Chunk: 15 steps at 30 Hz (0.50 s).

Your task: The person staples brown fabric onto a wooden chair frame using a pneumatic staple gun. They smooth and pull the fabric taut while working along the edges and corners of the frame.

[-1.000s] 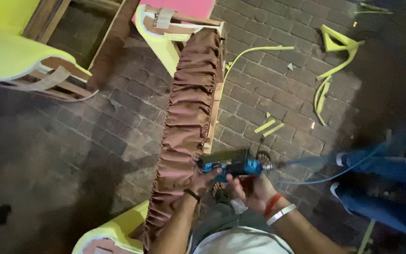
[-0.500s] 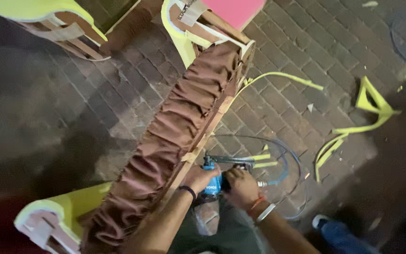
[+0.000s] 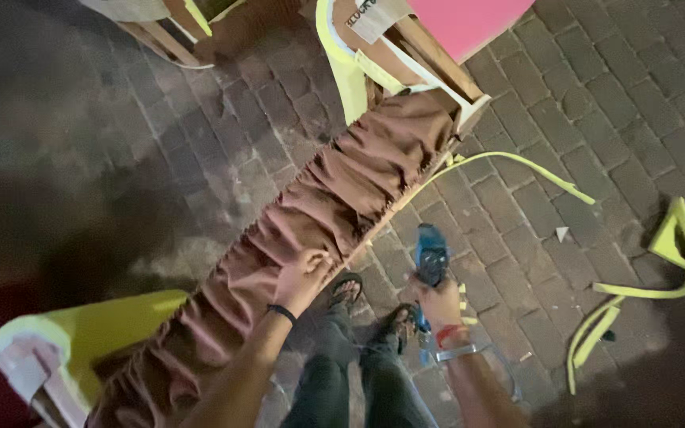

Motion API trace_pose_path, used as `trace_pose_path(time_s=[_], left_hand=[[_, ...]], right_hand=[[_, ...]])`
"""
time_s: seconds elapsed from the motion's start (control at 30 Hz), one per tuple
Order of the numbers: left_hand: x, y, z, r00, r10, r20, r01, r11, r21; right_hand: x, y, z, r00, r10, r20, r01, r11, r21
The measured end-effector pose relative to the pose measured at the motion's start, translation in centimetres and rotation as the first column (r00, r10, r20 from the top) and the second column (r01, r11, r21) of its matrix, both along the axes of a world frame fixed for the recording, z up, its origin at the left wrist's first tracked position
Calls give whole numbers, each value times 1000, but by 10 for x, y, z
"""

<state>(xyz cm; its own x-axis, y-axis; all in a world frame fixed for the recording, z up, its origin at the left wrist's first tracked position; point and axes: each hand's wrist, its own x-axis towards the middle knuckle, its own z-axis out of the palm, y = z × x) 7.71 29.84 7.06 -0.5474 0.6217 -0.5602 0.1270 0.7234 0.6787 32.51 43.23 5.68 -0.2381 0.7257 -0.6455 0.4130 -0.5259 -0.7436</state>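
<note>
A long band of gathered brown fabric [image 3: 334,198] runs diagonally along a wooden furniture frame, from lower left to upper right. My left hand [image 3: 303,276] presses on the fabric near its front edge, fingers curled over the folds. My right hand [image 3: 440,305] grips a blue pneumatic staple gun [image 3: 431,254], held just off the frame's edge to the right, its nose pointing away from me. My legs and sandalled feet [image 3: 348,292] stand between the two hands.
Yellow-green foam padding covers the frame ends at lower left [image 3: 89,333] and top centre [image 3: 342,71]. A pink panel [image 3: 465,22] lies at the top. Yellow foam strips [image 3: 675,261] litter the brick floor on the right. Another padded frame [image 3: 160,20] sits top left.
The view has shifted and closed in. My right hand has pulled the staple gun away from the frame's edge to the right; my left hand has stayed on the fabric.
</note>
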Motion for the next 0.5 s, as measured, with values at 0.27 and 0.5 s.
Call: trace_pose_path(time_s=[0.27,0.5], left_hand=[[-114,122,-49,837,-24,-546,94,991,100],[-162,218,-93,965,-230,-123,220,971,-92]], right_hand=[[-113,71,-56,853,-455,-255,476,879,26],[-135,90,-62,805,-552,-216,543,833,-105]])
